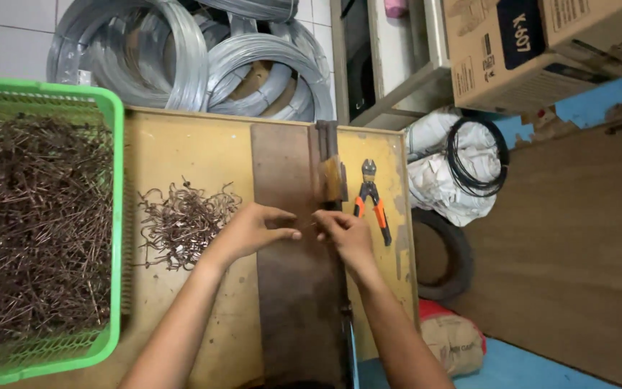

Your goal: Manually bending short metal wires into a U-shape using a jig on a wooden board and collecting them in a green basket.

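Green basket (113, 216) of rusty brown wire pieces (34, 223), yellow worktable (174, 155), orange-handled cutters (373, 202), silver-grey wire coils (203, 61)

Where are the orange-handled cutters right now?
In the head view the cutters lie on the yellow table, just right of the dark metal strip and beside the right hand.

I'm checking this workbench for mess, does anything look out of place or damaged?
Nothing looks spilled or broken. The bent wire hooks lie in a loose heap on the yellow table, beside the green basket. The table's paint is chipped near the orange-handled cutters. Both hands, left hand and right hand, pinch one thin wire.
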